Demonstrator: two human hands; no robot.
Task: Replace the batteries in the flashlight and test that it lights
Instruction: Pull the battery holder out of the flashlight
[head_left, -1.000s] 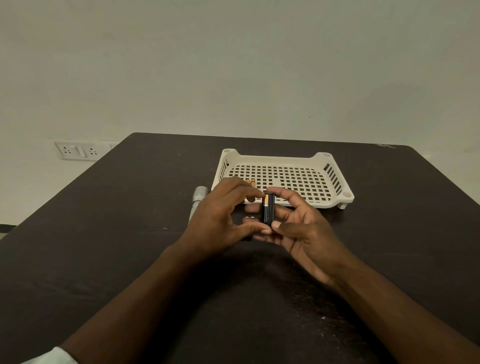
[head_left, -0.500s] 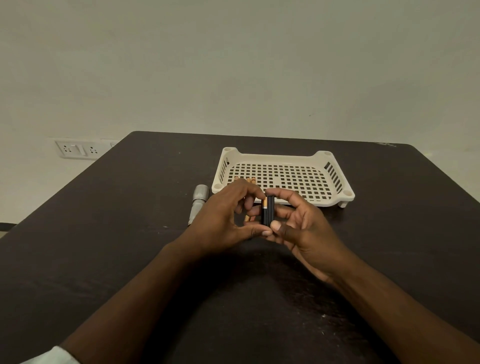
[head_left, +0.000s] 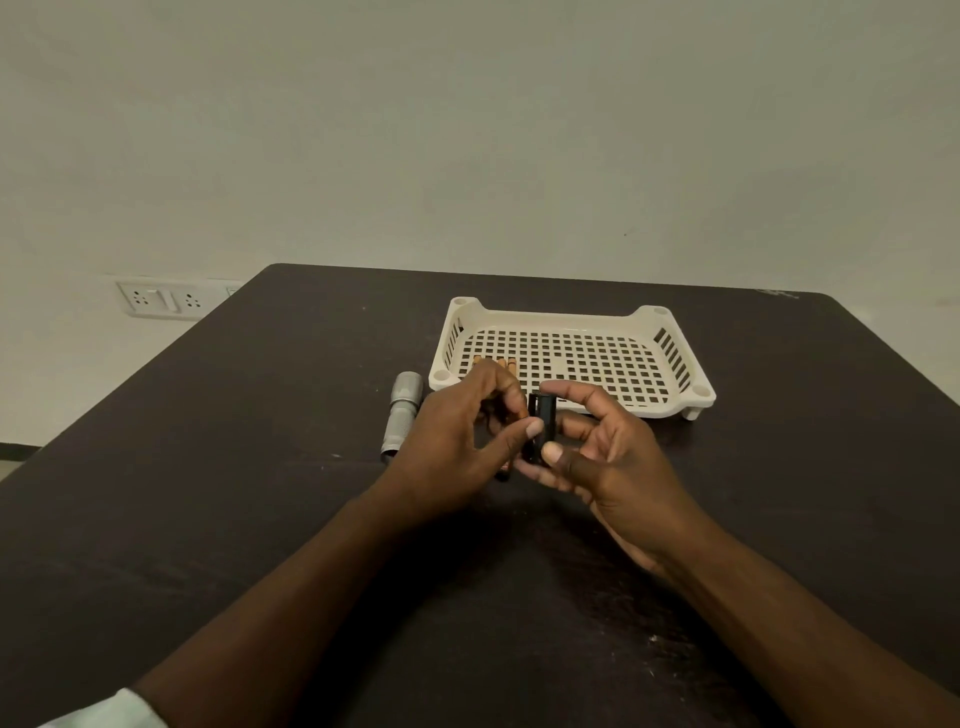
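A black battery holder stands upright in front of me above the table. My right hand grips it with the forefinger on top and the thumb at its lower end. My left hand pinches the holder's left side with thumb and forefinger; those fingers hide any battery there. The silver flashlight body lies on the table just left of my left hand. Several copper-topped batteries lie in the near left corner of the cream tray, partly behind my left hand.
The dark table runs to a pale wall. A white wall socket sits beyond the table's left edge. A small dark item lies on the table under my left hand; I cannot tell what it is.
The copper battery top seen on the holder earlier is now covered by my left fingers. My left thumb has slid up the holder's side. Both hands stay in place.
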